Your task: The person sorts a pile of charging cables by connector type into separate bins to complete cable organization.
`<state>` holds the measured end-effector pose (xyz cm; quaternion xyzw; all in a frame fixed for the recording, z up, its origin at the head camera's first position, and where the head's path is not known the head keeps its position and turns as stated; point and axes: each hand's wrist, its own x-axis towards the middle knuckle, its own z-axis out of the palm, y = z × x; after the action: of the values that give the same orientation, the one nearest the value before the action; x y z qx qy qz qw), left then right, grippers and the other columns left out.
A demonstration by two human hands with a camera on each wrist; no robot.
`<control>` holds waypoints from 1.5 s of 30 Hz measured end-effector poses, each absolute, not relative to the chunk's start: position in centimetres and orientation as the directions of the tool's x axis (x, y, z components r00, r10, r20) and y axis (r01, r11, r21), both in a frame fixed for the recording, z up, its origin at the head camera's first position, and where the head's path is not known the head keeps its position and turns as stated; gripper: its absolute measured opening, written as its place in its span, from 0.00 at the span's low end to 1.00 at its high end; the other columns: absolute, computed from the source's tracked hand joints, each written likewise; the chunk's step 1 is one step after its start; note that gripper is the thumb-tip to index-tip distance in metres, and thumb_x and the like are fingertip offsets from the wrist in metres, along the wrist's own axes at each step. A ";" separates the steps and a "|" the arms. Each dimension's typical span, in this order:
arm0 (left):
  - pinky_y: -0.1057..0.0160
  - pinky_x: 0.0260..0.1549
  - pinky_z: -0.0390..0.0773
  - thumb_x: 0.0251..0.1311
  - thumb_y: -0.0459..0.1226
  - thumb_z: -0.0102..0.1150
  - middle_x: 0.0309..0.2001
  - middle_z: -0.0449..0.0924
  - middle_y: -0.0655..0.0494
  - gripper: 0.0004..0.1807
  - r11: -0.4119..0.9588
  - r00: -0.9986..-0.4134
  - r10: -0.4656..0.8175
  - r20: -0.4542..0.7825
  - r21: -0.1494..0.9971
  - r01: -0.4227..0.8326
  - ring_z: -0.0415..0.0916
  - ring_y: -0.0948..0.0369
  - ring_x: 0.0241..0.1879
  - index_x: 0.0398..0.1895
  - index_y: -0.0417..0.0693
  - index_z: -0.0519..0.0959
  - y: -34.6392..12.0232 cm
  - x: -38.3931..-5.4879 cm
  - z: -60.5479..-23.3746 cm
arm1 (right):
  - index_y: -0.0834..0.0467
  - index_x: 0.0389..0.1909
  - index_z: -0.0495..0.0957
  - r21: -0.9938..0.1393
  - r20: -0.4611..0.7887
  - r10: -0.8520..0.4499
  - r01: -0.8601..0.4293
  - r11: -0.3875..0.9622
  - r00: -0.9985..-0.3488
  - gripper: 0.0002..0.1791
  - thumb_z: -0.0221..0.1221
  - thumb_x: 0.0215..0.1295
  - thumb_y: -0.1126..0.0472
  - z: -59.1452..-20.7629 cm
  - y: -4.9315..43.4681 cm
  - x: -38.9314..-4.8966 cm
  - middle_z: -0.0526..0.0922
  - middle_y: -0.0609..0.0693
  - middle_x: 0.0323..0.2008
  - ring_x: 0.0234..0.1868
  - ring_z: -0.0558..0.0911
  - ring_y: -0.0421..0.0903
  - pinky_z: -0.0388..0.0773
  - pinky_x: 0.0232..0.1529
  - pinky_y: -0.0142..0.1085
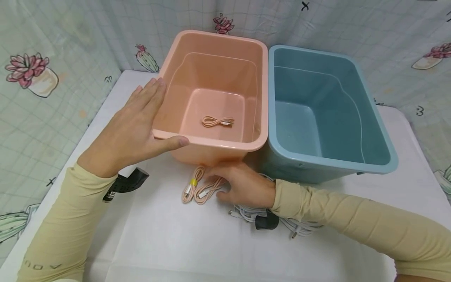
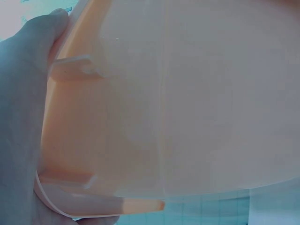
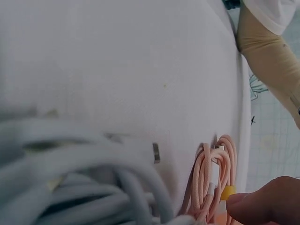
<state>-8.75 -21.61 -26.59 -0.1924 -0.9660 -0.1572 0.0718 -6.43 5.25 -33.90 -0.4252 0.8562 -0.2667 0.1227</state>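
My left hand [image 1: 128, 127] lies on the front left corner of the pink bin [image 1: 211, 145], thumb stretched along the front rim and fingers straight along the left side. In the left wrist view the bin's outer wall [image 2: 211, 103] fills most of the frame. My right hand [image 1: 243, 184] is low in front of the bins, thumb and fingers apart around the near pink cable [image 1: 206, 192]. Left of that lies another coiled pink cable [image 1: 192, 187] with a yellow tie. The right thumb [image 3: 267, 199] shows beside the pink coils in the right wrist view.
One coiled pink cable [image 1: 215, 121] lies on the pink bin's floor. A blue bin [image 1: 296, 129] stands against its right side. Several white cables [image 1: 299, 226] lie under and beside the right forearm. Patterned cloth [image 1: 105, 35] hangs behind the white tabletop [image 1: 176, 243].
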 end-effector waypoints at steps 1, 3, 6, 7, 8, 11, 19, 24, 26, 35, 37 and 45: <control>0.53 0.80 0.41 0.51 0.69 0.58 0.80 0.40 0.51 0.63 0.876 -0.915 0.349 0.202 0.276 0.395 0.40 0.53 0.80 0.79 0.49 0.38 -21.6 -8.7 -26.6 | 0.53 0.53 0.81 -0.556 0.015 -0.792 -0.663 0.501 -0.611 0.26 0.66 0.49 0.67 -33.8 5.3 -6.4 0.84 0.45 0.47 0.45 0.80 0.41 0.79 0.48 0.33; 0.53 0.80 0.41 0.51 0.69 0.58 0.80 0.41 0.51 0.63 0.876 -0.914 0.349 0.207 0.275 0.397 0.41 0.52 0.80 0.79 0.49 0.38 -21.6 -8.7 -26.6 | 0.54 0.53 0.80 -0.546 0.013 -0.789 -0.665 0.509 -0.614 0.26 0.66 0.49 0.68 -33.7 5.3 -6.2 0.84 0.46 0.46 0.44 0.80 0.42 0.80 0.47 0.33; 0.53 0.80 0.41 0.51 0.69 0.58 0.80 0.40 0.51 0.63 0.877 -0.914 0.349 0.206 0.273 0.396 0.41 0.53 0.80 0.79 0.50 0.38 -21.6 -8.7 -26.5 | 0.54 0.54 0.80 -0.528 0.016 -0.793 -0.679 0.510 -0.609 0.25 0.64 0.51 0.69 -33.6 5.3 -6.2 0.83 0.47 0.46 0.43 0.80 0.42 0.80 0.45 0.32; 0.53 0.80 0.41 0.51 0.69 0.58 0.80 0.40 0.51 0.63 0.877 -0.915 0.349 0.203 0.272 0.395 0.41 0.53 0.80 0.79 0.50 0.38 -21.6 -8.7 -26.5 | 0.54 0.54 0.80 -0.524 0.018 -0.795 -0.683 0.509 -0.606 0.25 0.64 0.51 0.69 -33.7 5.3 -6.2 0.83 0.48 0.45 0.43 0.80 0.42 0.79 0.44 0.32; 0.53 0.80 0.41 0.51 0.69 0.58 0.80 0.40 0.51 0.63 0.878 -0.915 0.349 0.203 0.272 0.395 0.41 0.53 0.80 0.79 0.50 0.38 -21.6 -8.7 -26.5 | 0.55 0.54 0.80 -0.522 0.019 -0.798 -0.687 0.506 -0.602 0.26 0.64 0.50 0.69 -33.7 5.3 -6.3 0.84 0.48 0.45 0.43 0.80 0.42 0.79 0.44 0.32; 0.53 0.80 0.41 0.51 0.69 0.58 0.80 0.40 0.52 0.63 0.878 -0.916 0.347 0.202 0.274 0.393 0.41 0.53 0.80 0.79 0.50 0.38 -21.6 -8.7 -26.5 | 0.55 0.53 0.81 -0.528 0.018 -0.803 -0.688 0.498 -0.595 0.27 0.65 0.47 0.71 -34.2 5.2 -6.7 0.84 0.48 0.45 0.42 0.80 0.42 0.79 0.43 0.32; 0.54 0.80 0.40 0.51 0.69 0.58 0.80 0.40 0.51 0.63 0.878 -0.917 0.346 0.201 0.275 0.391 0.41 0.53 0.80 0.79 0.50 0.38 -21.6 -8.6 -26.5 | 0.55 0.51 0.82 -0.589 -0.045 -0.794 -0.626 0.512 -0.606 0.30 0.64 0.42 0.74 -35.3 5.1 -7.6 0.85 0.45 0.49 0.50 0.80 0.40 0.79 0.52 0.32; 0.53 0.80 0.41 0.51 0.69 0.58 0.80 0.40 0.51 0.63 0.879 -0.916 0.346 0.201 0.271 0.392 0.41 0.52 0.80 0.79 0.50 0.38 -21.6 -8.6 -26.5 | 0.53 0.52 0.82 -0.606 -0.096 -0.780 -0.585 0.538 -0.619 0.29 0.65 0.44 0.74 -35.5 5.1 -7.6 0.85 0.44 0.50 0.53 0.80 0.40 0.79 0.55 0.33; 0.54 0.80 0.40 0.51 0.69 0.58 0.80 0.40 0.51 0.63 0.881 -0.919 0.344 0.194 0.272 0.387 0.41 0.53 0.80 0.79 0.50 0.37 -21.6 -8.6 -26.5 | 0.53 0.53 0.82 -0.611 -0.106 -0.779 -0.578 0.541 -0.618 0.29 0.65 0.45 0.73 -35.5 5.1 -7.6 0.84 0.43 0.51 0.54 0.80 0.40 0.78 0.56 0.33; 0.54 0.80 0.40 0.51 0.69 0.58 0.80 0.39 0.52 0.62 0.881 -0.922 0.339 0.187 0.282 0.381 0.39 0.54 0.80 0.79 0.50 0.37 -21.6 -8.5 -26.4 | 0.52 0.52 0.82 -0.638 -0.103 -0.783 -0.563 0.525 -0.614 0.29 0.66 0.45 0.71 -35.8 5.3 -7.7 0.84 0.43 0.52 0.56 0.79 0.39 0.77 0.58 0.33; 0.54 0.80 0.40 0.51 0.68 0.58 0.80 0.39 0.52 0.62 0.880 -0.921 0.340 0.191 0.282 0.383 0.39 0.54 0.80 0.79 0.50 0.37 -21.6 -8.5 -26.4 | 0.52 0.52 0.82 -0.647 -0.102 -0.785 -0.558 0.519 -0.611 0.28 0.66 0.45 0.71 -35.9 5.3 -7.7 0.84 0.43 0.52 0.56 0.79 0.38 0.77 0.59 0.33; 0.53 0.80 0.40 0.51 0.68 0.59 0.80 0.39 0.52 0.62 0.878 -0.920 0.339 0.196 0.285 0.385 0.40 0.54 0.80 0.79 0.51 0.37 -21.6 -8.5 -26.4 | 0.51 0.53 0.82 -0.677 -0.118 -0.799 -0.541 0.499 -0.590 0.28 0.68 0.46 0.68 -35.8 5.4 -7.8 0.84 0.42 0.53 0.58 0.79 0.39 0.77 0.59 0.33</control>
<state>-8.50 -21.58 -26.43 -0.1873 -0.9665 -0.1613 0.0700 -7.79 5.37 -35.84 -0.3992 0.8389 -0.3017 0.2141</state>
